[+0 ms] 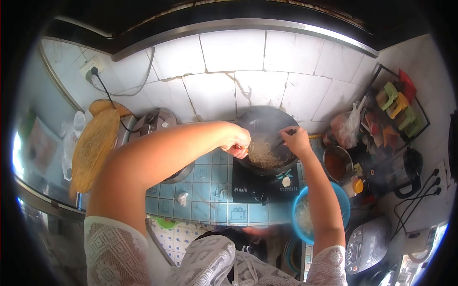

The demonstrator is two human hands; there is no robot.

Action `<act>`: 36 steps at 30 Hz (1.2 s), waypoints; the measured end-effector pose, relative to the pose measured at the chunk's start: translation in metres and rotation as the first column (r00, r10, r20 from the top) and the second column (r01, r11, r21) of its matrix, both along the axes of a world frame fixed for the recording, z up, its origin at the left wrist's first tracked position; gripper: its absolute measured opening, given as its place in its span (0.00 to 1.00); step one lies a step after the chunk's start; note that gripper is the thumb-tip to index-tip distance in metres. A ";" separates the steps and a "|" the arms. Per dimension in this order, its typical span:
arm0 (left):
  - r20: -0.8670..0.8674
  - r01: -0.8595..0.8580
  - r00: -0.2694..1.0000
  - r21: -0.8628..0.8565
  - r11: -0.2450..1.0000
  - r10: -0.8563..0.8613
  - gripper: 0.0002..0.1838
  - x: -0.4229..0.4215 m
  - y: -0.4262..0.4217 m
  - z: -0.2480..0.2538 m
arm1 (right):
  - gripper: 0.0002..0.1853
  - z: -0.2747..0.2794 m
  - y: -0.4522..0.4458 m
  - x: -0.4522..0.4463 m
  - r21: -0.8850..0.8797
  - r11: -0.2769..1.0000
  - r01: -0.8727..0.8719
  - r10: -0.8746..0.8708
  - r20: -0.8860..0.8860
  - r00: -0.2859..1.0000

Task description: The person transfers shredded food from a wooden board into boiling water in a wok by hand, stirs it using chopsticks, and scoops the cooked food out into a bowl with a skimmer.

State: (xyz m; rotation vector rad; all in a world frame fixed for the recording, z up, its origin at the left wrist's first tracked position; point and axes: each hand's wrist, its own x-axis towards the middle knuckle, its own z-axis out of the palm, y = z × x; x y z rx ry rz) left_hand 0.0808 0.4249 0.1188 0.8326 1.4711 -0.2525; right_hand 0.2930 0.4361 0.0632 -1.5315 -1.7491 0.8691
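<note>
A dark wok [267, 114] with pale noodle-like strands [264, 153] in it sits on a black cooktop [248, 183], and steam rises from it. Over the wok's left edge, my left hand [237, 143] is closed, fingers pressed together; what it holds is too small to make out. At the wok's right side my right hand [296, 141] is closed around a thin dark utensil that reaches toward the strands. Below my right forearm a blue basin [344, 202] holds more pale strands.
Round wooden boards [95, 150] and a cooker [160, 119] stand left. On the right are a metal bowl of reddish sauce [337, 163], a yellow-capped jar [354, 187], a spice rack [398, 107], a kettle [405, 171] and a grey rice cooker [367, 245]. A range hood [238, 24] hangs above.
</note>
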 end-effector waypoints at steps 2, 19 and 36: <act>0.008 -0.091 0.996 -0.108 0.990 0.093 0.08 0.003 -0.004 0.001 | 0.08 -0.003 0.012 0.005 0.081 0.997 0.008 -0.017 0.106 0.994; -0.095 -0.014 0.995 0.258 0.966 0.040 0.06 -0.022 -0.009 -0.004 | 0.07 0.010 -0.012 0.008 0.315 0.949 -0.012 -0.056 0.206 0.977; -0.162 0.035 0.987 0.221 0.975 0.001 0.10 -0.018 -0.005 -0.021 | 0.11 -0.041 0.005 -0.032 0.253 0.956 0.151 -0.230 0.321 0.918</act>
